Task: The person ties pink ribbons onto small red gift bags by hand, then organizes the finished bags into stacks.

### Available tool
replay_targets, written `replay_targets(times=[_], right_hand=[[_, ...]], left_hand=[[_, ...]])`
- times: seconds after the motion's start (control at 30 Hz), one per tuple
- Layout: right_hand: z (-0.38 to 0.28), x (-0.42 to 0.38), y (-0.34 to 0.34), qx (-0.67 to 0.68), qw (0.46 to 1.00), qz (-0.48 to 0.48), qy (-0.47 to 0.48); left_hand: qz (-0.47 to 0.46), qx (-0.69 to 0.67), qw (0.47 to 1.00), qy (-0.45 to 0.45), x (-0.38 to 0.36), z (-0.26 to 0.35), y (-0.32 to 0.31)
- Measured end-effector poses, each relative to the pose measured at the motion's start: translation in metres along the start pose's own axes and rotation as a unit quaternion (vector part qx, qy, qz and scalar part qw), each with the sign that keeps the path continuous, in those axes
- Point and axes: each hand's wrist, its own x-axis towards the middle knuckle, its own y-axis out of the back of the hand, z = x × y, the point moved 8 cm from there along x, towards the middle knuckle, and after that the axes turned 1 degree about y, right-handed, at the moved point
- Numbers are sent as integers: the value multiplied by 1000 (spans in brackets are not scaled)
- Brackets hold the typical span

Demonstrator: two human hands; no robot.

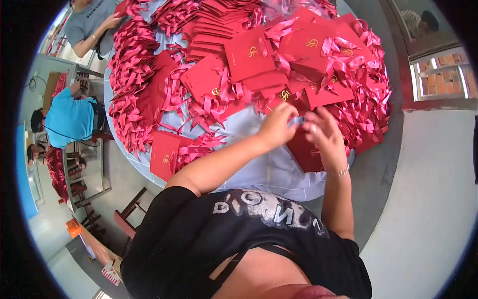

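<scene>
Two hands are seen over the near edge of a round table covered in pale blue cloth. The left hand is pinched, fingers closed on a red ribbon end at the top of a flat dark-red paper envelope. The right hand is curled over the same envelope, fingertips meeting the left hand's at its upper edge; a thin bracelet is worn on that wrist. The envelope lies on the cloth just below both hands. To the left, near the table's rim, a red card with a gold emblem is laid. Farther off, heaps of red ribboned cards are piled across the table. Beyond the far-left rim, a seated person in a blue shirt is noted.
</scene>
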Motion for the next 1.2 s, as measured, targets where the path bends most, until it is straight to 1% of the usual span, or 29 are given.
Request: replay_targets(times=[0.07,0.13,0.2,0.23,0.27,0.3,0.33,0.37,0.4,0.43,0.47,0.53,0.57,0.6,0.67,0.7,0.77,0.8,0.83,0.9,0.93,0.97,1.0,1.03,1.07,1.17,1.2], right_hand=[[-5,43,-6,72,995,64,19],[1,87,-14,182,981,58,8],[5,120,-19,243,966,81,-21],[6,129,-22,274,957,93,-36],[5,135,-24,278,954,103,-39],[0,139,-27,282,952,112,-41],[-3,143,-28,286,950,122,-42],[1,150,-25,303,939,153,-62],[3,156,-21,289,939,173,-71],[6,162,-15,274,939,193,-79],[10,166,-9,259,938,212,-88],[13,176,9,234,936,261,-40],[15,179,17,220,933,284,-18],[-4,162,13,185,941,283,34],[-27,147,28,171,924,326,106],[-45,132,27,172,918,326,148],[-71,108,30,188,901,312,236],[-77,103,28,198,907,267,259],[-79,96,23,109,921,254,274],[-66,82,15,-70,926,219,300],[-48,78,4,-75,942,200,261],[-29,73,-7,-83,955,180,220],[-11,68,-19,-93,966,159,180],[-1,58,-48,45,977,186,92],[17,61,-61,57,982,169,68],[61,81,-72,80,986,143,12],[68,89,-75,93,986,138,-1]], left_hand=[[106,-41,993,-26,21,2,38],[204,42,976,-68,41,1,75],[264,98,957,-64,55,-8,106],[268,118,955,-43,61,-15,114],[271,138,952,-23,66,-23,121],[214,175,960,41,72,-38,121],[175,190,963,72,73,-48,117],[135,205,964,101,72,-56,111],[94,218,962,131,70,-60,106],[55,220,962,150,68,-68,99],[54,224,961,150,66,-69,96],[53,232,959,153,63,-68,91],[34,243,956,161,63,-68,89],[33,233,959,157,64,-69,89],[34,212,965,153,65,-73,92],[43,214,964,153,64,-70,95],[55,164,974,147,66,-79,102],[61,139,978,142,69,-84,105],[147,141,972,114,69,-80,118],[139,52,980,133,82,-99,136],[136,8,981,141,91,-109,145],[184,48,974,122,99,-113,156],[190,40,976,95,108,-117,167],[180,26,979,92,120,-126,173],[171,12,981,90,131,-134,177],[77,-130,980,127,156,-151,170],[38,-100,983,151,160,-156,166]])
